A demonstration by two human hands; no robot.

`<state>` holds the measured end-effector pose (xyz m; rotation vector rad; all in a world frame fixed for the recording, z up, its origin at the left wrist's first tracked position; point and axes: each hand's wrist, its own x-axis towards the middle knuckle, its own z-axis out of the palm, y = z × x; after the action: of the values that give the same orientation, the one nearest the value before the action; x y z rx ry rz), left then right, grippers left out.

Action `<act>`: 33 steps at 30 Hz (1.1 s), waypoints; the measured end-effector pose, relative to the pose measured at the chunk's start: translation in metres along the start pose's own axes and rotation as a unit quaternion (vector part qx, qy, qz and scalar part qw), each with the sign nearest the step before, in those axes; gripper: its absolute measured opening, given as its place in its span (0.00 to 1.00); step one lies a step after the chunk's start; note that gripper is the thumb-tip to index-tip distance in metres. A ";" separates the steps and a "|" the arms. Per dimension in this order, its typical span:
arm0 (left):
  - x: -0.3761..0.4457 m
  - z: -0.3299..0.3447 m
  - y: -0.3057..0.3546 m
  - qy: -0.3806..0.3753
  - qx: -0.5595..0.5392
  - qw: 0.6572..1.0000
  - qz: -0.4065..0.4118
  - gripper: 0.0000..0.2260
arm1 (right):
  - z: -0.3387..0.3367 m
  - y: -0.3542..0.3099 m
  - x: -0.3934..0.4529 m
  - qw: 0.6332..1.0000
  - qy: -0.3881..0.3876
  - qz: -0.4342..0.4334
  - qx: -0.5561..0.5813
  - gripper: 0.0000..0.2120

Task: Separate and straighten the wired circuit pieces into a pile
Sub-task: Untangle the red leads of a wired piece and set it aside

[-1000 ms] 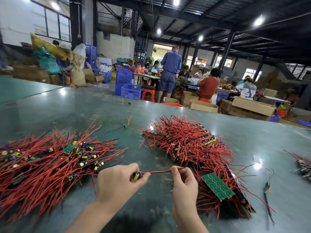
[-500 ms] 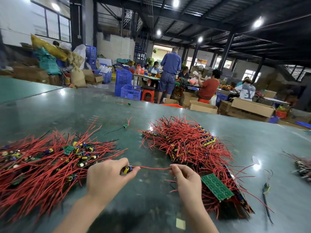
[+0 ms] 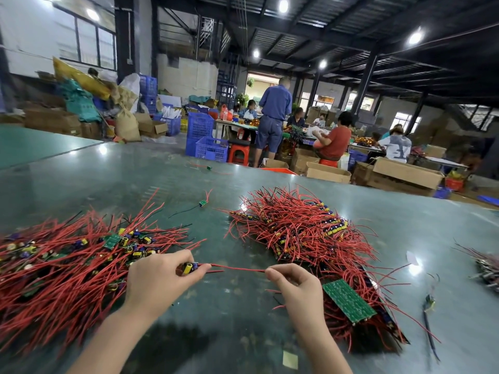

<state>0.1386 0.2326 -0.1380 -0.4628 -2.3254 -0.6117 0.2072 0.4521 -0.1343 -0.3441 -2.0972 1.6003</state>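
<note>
While your forearms reach forward over the table [image 3: 243,306], your left hand [image 3: 159,279] curls around the circuit piece [image 3: 187,268] beside the left pile [image 3: 67,260], and your right hand [image 3: 297,284] pinches its red wire [image 3: 237,268], pulled straight between them.

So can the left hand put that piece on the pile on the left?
Probably yes. The left hand, gripping the circuit piece, sits right at the left pile's edge with nothing between. But the right hand pinches its red wire and must let go.
</note>
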 end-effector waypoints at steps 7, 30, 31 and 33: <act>0.002 -0.001 -0.006 -0.003 0.025 1.000 0.013 0.22 | 0.004 0.004 -0.002 0.977 0.013 -0.089 -0.192 0.17; 0.001 0.004 -0.004 0.091 0.062 0.988 0.111 0.29 | 0.006 0.008 -0.007 0.837 0.096 -0.303 -0.444 0.13; 0.000 0.004 -0.005 0.073 0.056 0.991 0.097 0.30 | 0.005 0.009 -0.006 0.835 0.099 -0.313 -0.441 0.12; 0.000 0.003 -0.003 0.033 0.037 0.996 0.068 0.27 | 0.003 0.008 -0.005 0.876 0.090 -0.275 -0.386 0.10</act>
<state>0.1355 0.2315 -0.1412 -0.5523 -2.2238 -0.4687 0.2095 0.4499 -0.1440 -0.1126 -2.3103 0.3553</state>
